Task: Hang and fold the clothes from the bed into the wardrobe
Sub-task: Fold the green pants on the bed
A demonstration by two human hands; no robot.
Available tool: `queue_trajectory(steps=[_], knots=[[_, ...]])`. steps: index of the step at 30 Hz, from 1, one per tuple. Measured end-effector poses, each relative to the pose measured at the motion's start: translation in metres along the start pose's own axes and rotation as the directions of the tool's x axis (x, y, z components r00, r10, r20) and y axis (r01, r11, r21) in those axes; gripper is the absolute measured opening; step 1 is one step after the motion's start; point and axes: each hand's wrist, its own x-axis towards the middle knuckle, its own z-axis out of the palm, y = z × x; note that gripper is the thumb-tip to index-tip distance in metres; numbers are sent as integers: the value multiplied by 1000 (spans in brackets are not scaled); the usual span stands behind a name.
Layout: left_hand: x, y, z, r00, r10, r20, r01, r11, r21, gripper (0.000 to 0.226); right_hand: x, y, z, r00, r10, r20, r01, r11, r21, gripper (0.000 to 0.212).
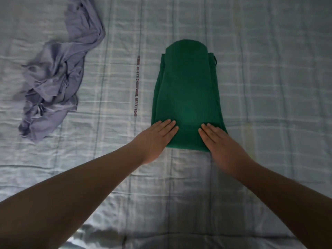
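Observation:
A dark green garment [187,90], folded into a long narrow shape, lies flat on the bed a little right of centre. My left hand [157,137] rests flat on its near left corner, fingers straight. On the near right corner my right hand [218,141] presses down the same way, palm down. A crumpled grey-blue garment [53,81] lies in a loose heap at the far left, apart from both hands.
The bed is covered by a pale blue checked sheet [269,87] with a line of printed lettering [136,87] just left of the green garment. No wardrobe or hanger is in view.

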Motion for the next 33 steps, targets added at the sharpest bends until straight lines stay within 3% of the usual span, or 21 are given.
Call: queue_trajectory(steps=[2,6,10,15,18,21,24,27,31,33], knots=[[-18,8,-15,1000,12,29,-13,1000,14,74,-16,-11,-11,999,31,-32,-31,999,10,66],[-70,37,-28,994,80,80,-81,997,18,74,-66,-44,-18,1000,16,-26,-16,1000,-13,67],[-125,79,-10,986,112,122,-109,993,-34,74,-122,-95,-17,996,3,89,-4,1000,16,77],[-192,133,23,971,141,192,-125,988,-94,78,-188,-161,-15,986,-12,165,-8,993,119,66],[-226,158,39,943,186,278,-148,977,-151,82,-220,-187,-12,963,-37,266,-11,984,178,67],[-246,167,47,938,214,274,-141,954,-264,82,-236,-200,-25,937,-60,343,-33,966,258,70],[-246,160,37,928,242,282,-98,891,-443,72,-236,-196,-45,889,-93,449,-90,925,369,69],[-235,140,1,929,182,322,82,749,-658,61,-221,-180,-66,859,-80,505,-191,866,463,67],[-213,104,-47,935,74,347,238,594,-769,44,-187,-139,-97,832,-18,554,-336,779,530,65],[-196,84,-59,939,17,343,282,533,-797,31,-164,-116,-107,827,22,562,-423,681,597,47]])
